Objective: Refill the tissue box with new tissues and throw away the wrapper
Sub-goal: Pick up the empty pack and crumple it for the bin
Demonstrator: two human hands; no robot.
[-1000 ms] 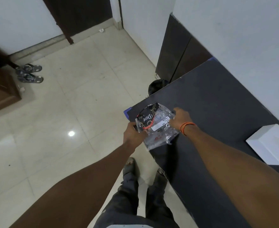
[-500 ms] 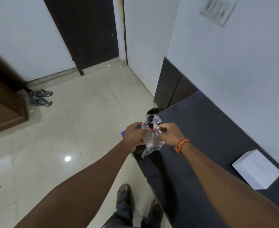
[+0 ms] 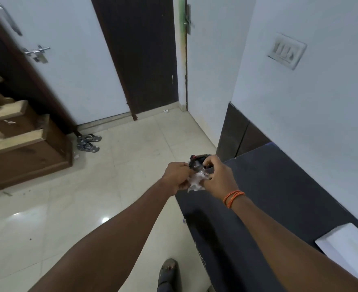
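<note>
Nearest the camera, at the bottom edge, a sandalled foot (image 3: 168, 270) stands on the pale tiled floor (image 3: 47, 218), beside the dark tabletop (image 3: 279, 186) that runs along the right wall. At the right edge of that tabletop lies the white tissue box (image 3: 350, 245), well apart from both hands. Both bare forearms reach forward and converge over the near corner of the tabletop. The left hand (image 3: 177, 175) is curled, knuckles up, its fingers pinching the left side of the crumpled clear wrapper (image 3: 197, 178). The right hand (image 3: 219, 178), with an orange thread band (image 3: 232, 198) at the wrist, arches over the wrapper from the right, its fingers (image 3: 209, 162) bent and gripping the top, dark printed part. The wrapper is bunched small between the two hands, held in the air above the tabletop's edge. Farther off, a pair of slippers (image 3: 88, 142) rests on the floor by a wooden cabinet (image 3: 26, 148), and a dark door (image 3: 140, 53) stands beyond. A switch plate (image 3: 286, 50) sits on the right wall.
</note>
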